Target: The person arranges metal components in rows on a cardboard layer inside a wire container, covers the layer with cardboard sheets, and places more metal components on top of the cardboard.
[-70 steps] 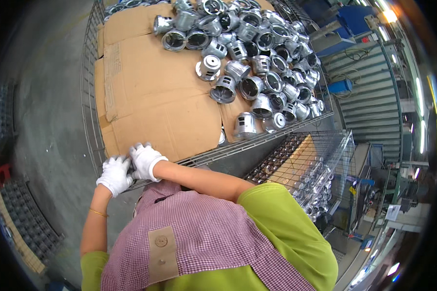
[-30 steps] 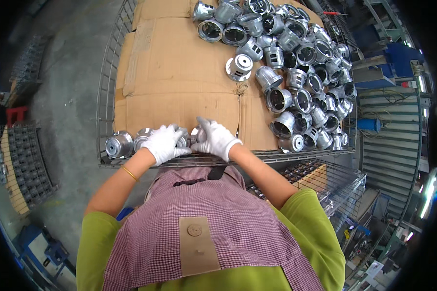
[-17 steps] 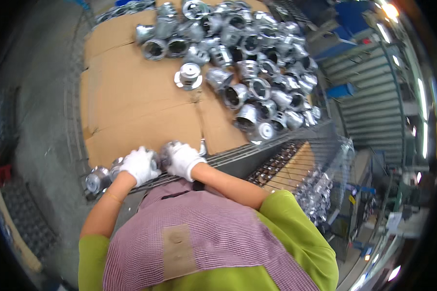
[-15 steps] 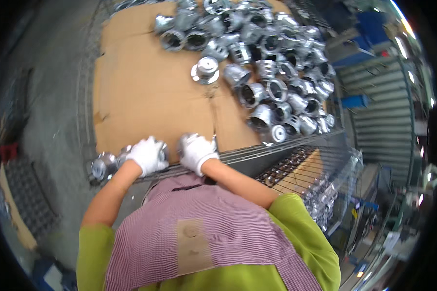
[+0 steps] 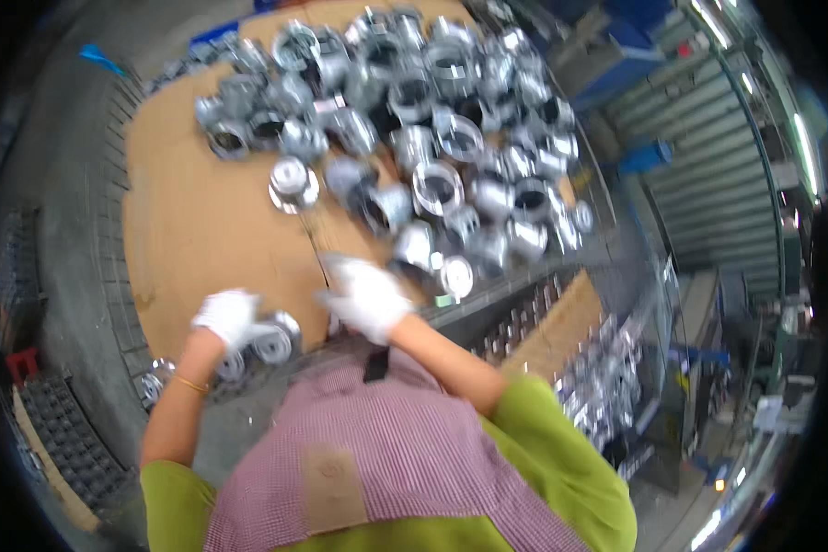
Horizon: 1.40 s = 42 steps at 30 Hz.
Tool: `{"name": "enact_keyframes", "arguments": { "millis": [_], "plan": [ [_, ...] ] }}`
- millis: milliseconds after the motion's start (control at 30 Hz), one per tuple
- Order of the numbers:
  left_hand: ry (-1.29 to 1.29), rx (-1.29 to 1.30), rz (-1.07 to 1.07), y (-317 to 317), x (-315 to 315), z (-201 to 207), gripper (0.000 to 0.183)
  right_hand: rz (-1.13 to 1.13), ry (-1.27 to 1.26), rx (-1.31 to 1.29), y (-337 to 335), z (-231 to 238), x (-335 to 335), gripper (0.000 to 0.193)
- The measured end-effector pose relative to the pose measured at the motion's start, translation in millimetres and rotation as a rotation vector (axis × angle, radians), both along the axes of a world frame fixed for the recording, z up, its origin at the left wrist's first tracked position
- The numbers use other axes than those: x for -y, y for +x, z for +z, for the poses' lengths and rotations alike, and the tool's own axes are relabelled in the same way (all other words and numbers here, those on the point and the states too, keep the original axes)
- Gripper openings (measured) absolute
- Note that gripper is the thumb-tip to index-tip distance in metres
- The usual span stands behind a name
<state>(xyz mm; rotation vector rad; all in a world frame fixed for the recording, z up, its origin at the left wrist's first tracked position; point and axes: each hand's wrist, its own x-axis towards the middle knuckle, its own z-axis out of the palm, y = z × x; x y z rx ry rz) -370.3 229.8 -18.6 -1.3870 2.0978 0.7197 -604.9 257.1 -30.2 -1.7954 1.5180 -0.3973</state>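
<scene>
My left hand (image 5: 227, 317), in a white glove, is over the near left edge of the cardboard (image 5: 193, 239). Beside it lies a shiny round metal housing (image 5: 274, 339) in a short row of similar parts; blur hides whether its fingers touch one. Farther right, my right hand (image 5: 370, 296), also gloved and smeared by motion, hovers above the near edge. Its thumb and fingers look apart, with nothing visible between them. A single flanged metal cup (image 5: 293, 184) stands on the cardboard, beyond both hands.
A big pile of metal housings (image 5: 432, 120) covers the far and right part of the cardboard. The wire rack edge (image 5: 501, 299) runs along the near side, with more metal parts (image 5: 607, 368) on a lower level. A corrugated panel (image 5: 708, 175) stands to the right.
My view has turned, shifting the pile left and down in the picture. The right hand has come off the metal part it was on, its fingers now spread. The left hand has moved left of the nearest housing.
</scene>
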Motion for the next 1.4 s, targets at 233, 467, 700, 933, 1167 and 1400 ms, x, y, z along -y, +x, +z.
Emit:
{"name": "enact_keyframes", "arguments": {
  "millis": [233, 467, 700, 933, 1167, 1400],
  "plan": [
    [-0.513, -0.572, -0.064, -234.1, 23.8, -66.4, 0.039, -0.08, 0.361, -0.625, -153.3, -7.4, -2.8, 0.07],
    [-0.473, -0.224, -0.007, -277.3, 21.5, -103.9, 0.059, -0.051, 0.363, -0.586, -151.0, -43.6, -9.6, 0.087],
    [-0.021, -0.391, 0.032, -199.4, 1.4, -60.3, 0.092, -0.15, 0.326, -0.315, -165.2, -37.7, -19.3, 0.075],
    [-0.138, -0.701, 0.22, -74.1, 13.8, -60.2, 0.098, 0.067, 0.092, -0.253, -82.9, -32.4, 11.9, 0.047],
    [-0.158, -0.406, -0.12, -59.3, -12.2, -69.0, 0.072, 0.277, 0.136, -0.47, -26.3, -50.8, 18.4, 0.061],
    [0.003, -0.486, -0.024, -59.7, -40.4, -70.4, 0.078, 0.311, 0.204, -0.467, -23.1, -48.5, -15.6, 0.066]
  ]
}}
